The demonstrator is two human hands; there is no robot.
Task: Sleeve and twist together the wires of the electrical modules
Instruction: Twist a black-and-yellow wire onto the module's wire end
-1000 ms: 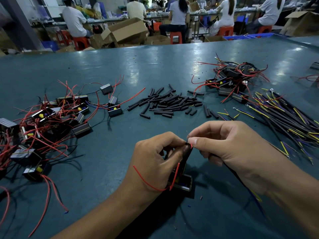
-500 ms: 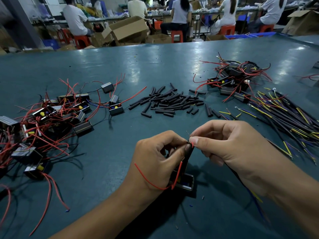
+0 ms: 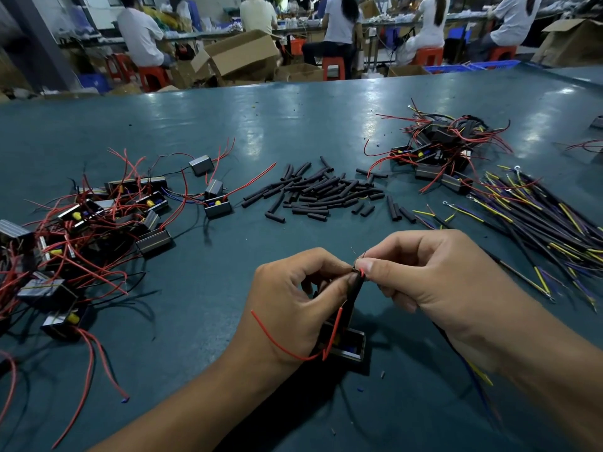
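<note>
My left hand grips a small black module and pinches a black sleeve that stands up from it. A red wire loops from the module over my left wrist. My right hand pinches the bare wire ends at the sleeve's top, thumb tip against my left thumb. A dark cable with yellow and blue cores trails under my right wrist. Both hands hover just above the green table, near its front.
Loose black sleeves lie in a heap mid-table. A pile of modules with red wires lies left, another back right. A bundle of dark cables with yellow ends lies right. People sit at benches beyond, among cardboard boxes.
The hands stay pinched together at the sleeve's top with only slight finger shifts. The view has tilted a little; nothing else on the table moved.
</note>
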